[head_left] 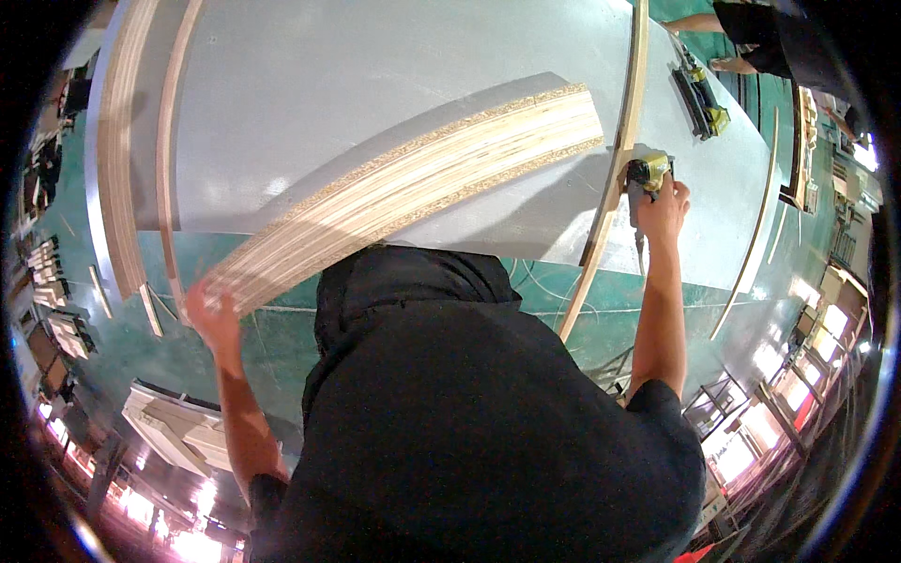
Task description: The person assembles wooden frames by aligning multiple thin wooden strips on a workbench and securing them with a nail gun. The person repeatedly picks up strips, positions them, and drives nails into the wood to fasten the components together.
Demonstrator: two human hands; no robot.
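A thick bundle of pale wood strips (441, 169) lies slanted across the grey tabletop (375, 56), its near left end jutting past the edge. At that end is my left hand (214, 314), touching or right beside the strips; motion smears its fingers. My right hand (664, 208) is closed round a yellow and black nail gun (649, 172) on the right part of the table, just beside a long narrow wooden strip (627, 122). The palm side of that grip is hidden.
A second nail gun (702, 98) lies at the far right of the table. Wood strips (127, 141) and a thin batten (169, 122) run along the left side. Another person (765, 38) stands at the far right. Pale boards (178, 427) are stacked on the floor behind my left arm.
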